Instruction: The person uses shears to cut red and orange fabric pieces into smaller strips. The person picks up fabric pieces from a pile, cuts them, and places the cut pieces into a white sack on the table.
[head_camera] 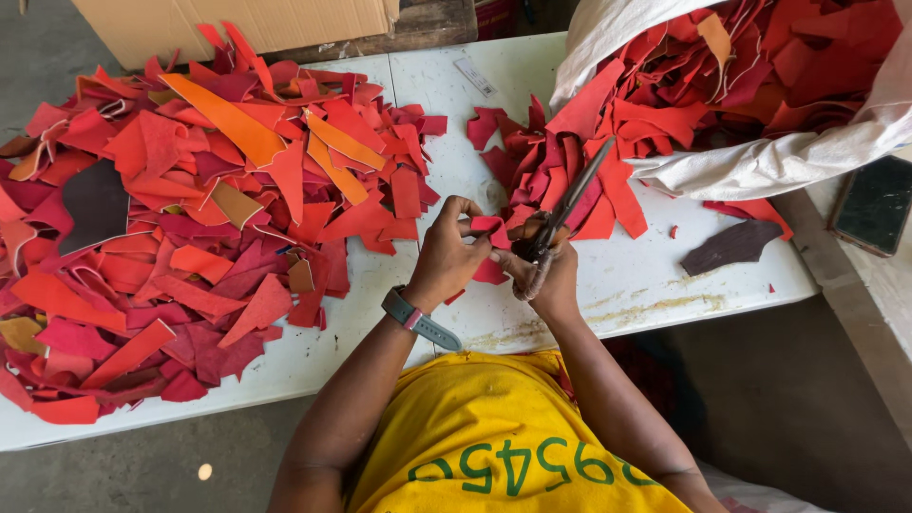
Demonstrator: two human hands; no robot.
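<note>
My left hand (446,255) pinches a small red leather scrap (491,228) above the white table (655,275). My right hand (549,274) grips the handles of long dark scissors (570,201), whose blades point up and to the right, away from me. The scrap sits at the base of the blades, between my two hands. A grey watch (418,318) is on my left wrist.
A big heap of red and orange leather scraps (190,209) covers the table's left half. A smaller pile (560,171) spills from a white sack (760,95) at the right. A dark brown scrap (730,247), a phone (874,204) and a cardboard box (237,24) lie around.
</note>
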